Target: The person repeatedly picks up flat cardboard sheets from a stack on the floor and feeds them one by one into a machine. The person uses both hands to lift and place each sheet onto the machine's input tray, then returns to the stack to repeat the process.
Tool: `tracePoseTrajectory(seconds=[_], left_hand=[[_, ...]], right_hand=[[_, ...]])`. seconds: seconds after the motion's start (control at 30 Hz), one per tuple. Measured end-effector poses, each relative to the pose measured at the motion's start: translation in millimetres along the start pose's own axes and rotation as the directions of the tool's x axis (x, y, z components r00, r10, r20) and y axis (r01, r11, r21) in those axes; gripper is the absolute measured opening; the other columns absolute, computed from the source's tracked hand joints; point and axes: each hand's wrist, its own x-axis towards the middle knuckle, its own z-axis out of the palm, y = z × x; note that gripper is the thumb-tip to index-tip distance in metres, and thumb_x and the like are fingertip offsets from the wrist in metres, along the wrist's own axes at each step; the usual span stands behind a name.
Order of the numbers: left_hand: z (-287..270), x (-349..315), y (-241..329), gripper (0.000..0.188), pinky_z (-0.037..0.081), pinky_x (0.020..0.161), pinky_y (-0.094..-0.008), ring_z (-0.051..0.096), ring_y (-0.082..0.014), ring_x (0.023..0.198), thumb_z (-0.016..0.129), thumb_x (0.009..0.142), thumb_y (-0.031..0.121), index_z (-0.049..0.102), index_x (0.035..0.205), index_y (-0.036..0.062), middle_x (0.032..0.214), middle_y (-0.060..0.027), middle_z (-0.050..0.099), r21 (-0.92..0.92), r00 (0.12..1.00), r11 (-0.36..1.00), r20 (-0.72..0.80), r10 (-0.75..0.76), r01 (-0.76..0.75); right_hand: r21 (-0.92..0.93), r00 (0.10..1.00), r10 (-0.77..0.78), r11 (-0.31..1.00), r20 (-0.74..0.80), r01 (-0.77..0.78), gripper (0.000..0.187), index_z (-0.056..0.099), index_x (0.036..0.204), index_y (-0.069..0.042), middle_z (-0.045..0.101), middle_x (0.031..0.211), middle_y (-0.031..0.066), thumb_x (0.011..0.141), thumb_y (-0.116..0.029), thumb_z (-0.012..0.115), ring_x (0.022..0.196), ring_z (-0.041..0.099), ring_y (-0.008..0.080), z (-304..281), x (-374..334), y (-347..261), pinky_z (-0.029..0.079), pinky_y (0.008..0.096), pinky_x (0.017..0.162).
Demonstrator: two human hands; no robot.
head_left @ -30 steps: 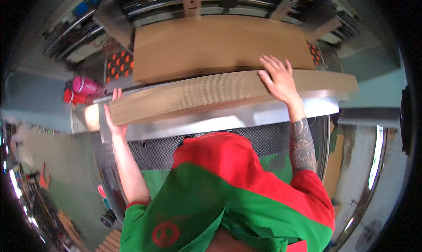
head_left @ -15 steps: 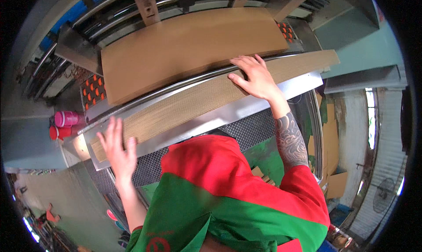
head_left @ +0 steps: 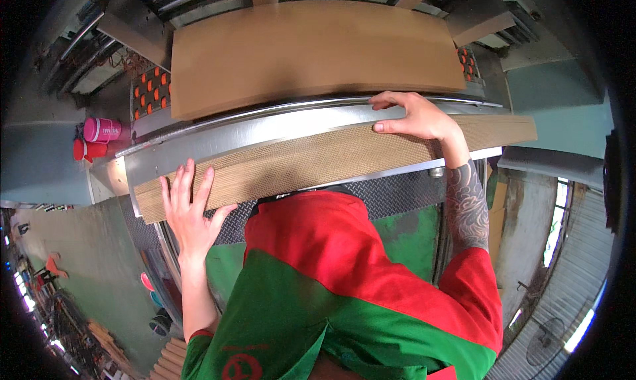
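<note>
A long stack of corrugated cardboard sheets (head_left: 285,156), its fluted edges facing up, lies along a metal ledge (head_left: 278,125) close against my body. My left hand (head_left: 190,214) rests with spread fingers on the stack's left end, thumb pointing right near its near edge. Toward the right end, my right hand (head_left: 421,120) arches over the far side of the stack. Its thumb lies on the fluted edges while the fingers reach out over the ledge, apart from the thumb. Beyond the ledge lies a wide pile of flat brown cardboard sheets (head_left: 318,52).
Metal side plates (head_left: 136,29) and orange roller panels (head_left: 151,92) flank the flat pile. A pink container (head_left: 101,129) and a red one (head_left: 89,150) are at the left. Below the ledge is a dark tread-plate step (head_left: 397,194). A fan (head_left: 546,340) stands at the lower right.
The cardboard stack now lies nearer my body, with more bare ledge behind it. My left hand has settled onto its end; my right hand has arched over its far side. The view has turned.
</note>
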Motion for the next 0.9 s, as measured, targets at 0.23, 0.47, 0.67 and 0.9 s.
tracePoseTrajectory(seconds=[0.23,0.47,0.67,0.9], left_hand=[[1.6,-11.2,-0.9,0.084,0.03,0.123,-0.0639,0.048,-0.038,0.141,0.082,0.072,0.063,0.063,0.145,0.0255,0.155,-0.0143,0.05,0.008,0.999,0.999,-0.002,-0.046,0.046],[-5.9,-8.1,7.6,0.086,0.037,0.115,-0.0598,0.054,-0.0369,0.126,0.091,0.062,0.054,0.067,0.136,0.0186,0.131,-0.0116,0.058,-0.059,0.996,0.995,0.032,-0.083,0.085],[-15.9,-6.4,11.5,0.096,0.038,0.111,-0.0544,0.056,-0.0365,0.123,0.099,0.049,0.039,0.063,0.133,0.0098,0.127,-0.0115,0.061,-0.098,0.962,0.972,0.192,-0.193,0.214],[-17.7,-3.3,10.9,0.093,0.037,0.113,-0.0555,0.059,-0.0345,0.124,0.097,0.048,0.037,0.064,0.129,0.0069,0.127,-0.0125,0.065,-0.127,0.961,0.974,0.232,-0.154,0.187]], right_hand=[[0.104,0.996,-0.072,0.992,0.045,0.067,0.074,0.065,0.136,-0.005,0.073,0.126,0.0136,0.077,-0.043,0.09,0.123,0.066,0.0275,0.2,15.9,2.5,0.047,0.0401,0.109],[-0.21,0.909,-0.405,0.902,-0.103,0.378,0.054,0.068,0.113,-0.003,0.07,0.106,0.0162,0.083,-0.045,0.084,0.102,0.066,0.039,-6.6,22.5,-8.3,0.054,0.0477,0.089],[-0.468,0.909,-0.337,0.862,-0.244,0.194,0.041,0.063,0.098,-0.004,0.064,0.091,0.0148,0.092,-0.044,0.074,0.089,0.064,0.0388,3.7,39.7,-5.2,0.05,0.0489,0.077],[-0.485,0.923,-0.235,0.872,-0.304,0.062,0.044,0.06,0.096,-0.002,0.061,0.086,0.0188,0.099,-0.046,0.067,0.083,0.061,0.0434,-5.6,88.6,20.6,0.049,0.0499,0.073]])
